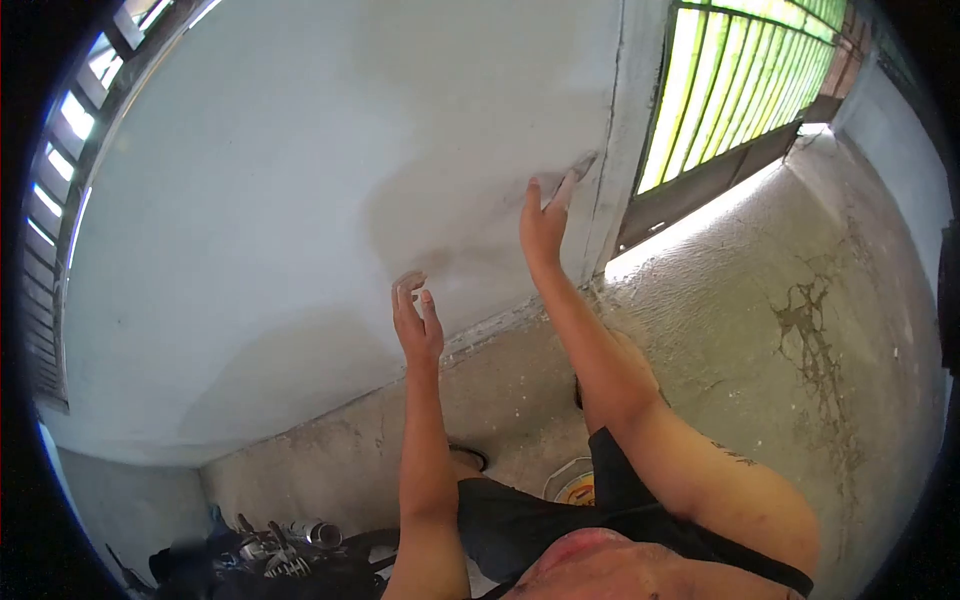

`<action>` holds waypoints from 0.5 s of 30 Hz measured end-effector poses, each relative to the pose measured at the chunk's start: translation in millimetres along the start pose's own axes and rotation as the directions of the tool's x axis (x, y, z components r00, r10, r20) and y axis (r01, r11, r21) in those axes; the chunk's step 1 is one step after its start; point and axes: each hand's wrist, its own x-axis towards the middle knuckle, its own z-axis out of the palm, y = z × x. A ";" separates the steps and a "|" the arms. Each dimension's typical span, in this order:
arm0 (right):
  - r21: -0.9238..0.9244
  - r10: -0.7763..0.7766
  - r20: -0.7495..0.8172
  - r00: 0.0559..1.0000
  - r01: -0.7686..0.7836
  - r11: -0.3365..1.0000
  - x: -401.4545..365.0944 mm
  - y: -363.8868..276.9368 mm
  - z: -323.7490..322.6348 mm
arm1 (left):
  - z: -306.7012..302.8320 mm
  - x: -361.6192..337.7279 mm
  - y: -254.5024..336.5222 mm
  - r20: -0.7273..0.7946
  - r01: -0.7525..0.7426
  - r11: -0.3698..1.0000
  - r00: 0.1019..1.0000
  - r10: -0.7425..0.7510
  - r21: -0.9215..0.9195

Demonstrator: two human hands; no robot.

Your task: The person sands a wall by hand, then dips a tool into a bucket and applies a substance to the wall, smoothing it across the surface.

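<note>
My right hand (pixel 545 225) is raised near the wall's right edge. It is closed on a small grey scraper (pixel 584 165), whose tip is at or very near the wall by the vertical corner line; the handle is mostly hidden. My left hand (pixel 416 322) is held up lower and to the left, in front of the wall. Its fingers are bent, with the thumb apart, and the fingertips look greyish. Nothing clear shows in it. The pale wall (pixel 270 200) carries soft shadows of my arms and darker patches around both hands.
A barred green-lit gate (pixel 740 95) stands at the right. Below lies a concrete floor (pixel 720 300) with a cracked, stained patch. A bucket (pixel 573 488) with yellowish contents sits near my legs. A motorcycle (pixel 290 550) is at the lower left, beneath a slatted opening (pixel 60 180).
</note>
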 end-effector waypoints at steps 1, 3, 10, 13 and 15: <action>0.007 0.069 0.011 0.998 -0.069 0.998 6.7 0.3 -1.6 | -0.1 0.0 1.2 -0.005 0.015 1.000 1.000 -0.015 -0.003; 0.044 0.142 -0.004 0.990 -0.142 0.989 21.1 0.8 -5.2 | -2.7 -0.5 1.0 -0.011 0.027 1.000 1.000 -0.027 -0.003; -0.111 -0.105 0.036 0.994 0.108 0.988 -2.0 2.9 5.0 | -7.1 -1.5 -3.1 -0.024 0.013 1.000 1.000 -0.012 0.023; 0.040 -0.011 -0.053 0.999 0.014 0.999 24.3 3.9 0.2 | -10.1 -1.9 1.4 -0.068 0.011 0.999 0.998 -0.009 0.035; -0.040 -0.109 0.003 0.994 0.109 0.993 8.6 0.7 5.1 | -11.8 -2.1 1.5 -0.083 0.000 1.000 0.997 0.002 0.031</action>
